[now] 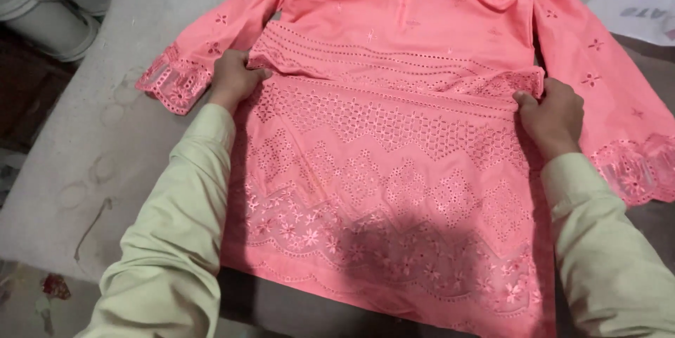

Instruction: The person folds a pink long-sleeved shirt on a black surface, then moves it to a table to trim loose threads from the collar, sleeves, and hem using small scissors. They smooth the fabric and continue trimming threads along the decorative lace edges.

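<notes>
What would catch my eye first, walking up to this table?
The coral-pink embroidered tunic spread across the grey table, its eyelet hem nearest the camera. The left hand and right hand pinch a fold across its middle, one at each side edge. White containers stand at the far left corner.

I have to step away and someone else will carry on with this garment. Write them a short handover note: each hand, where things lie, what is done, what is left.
Left hand: pinching the left edge of the pink embroidered tunic at a crosswise fold.
Right hand: gripping the same fold at the right edge.
Where things are: the tunic lies flat on the grey table, neck end away from the person, both sleeves spread out to the sides. White containers stand at the far left.
Done: the lower part is doubled over at mid-body.
Left: sleeves are not folded in; the fold is not yet pressed flat.
</notes>
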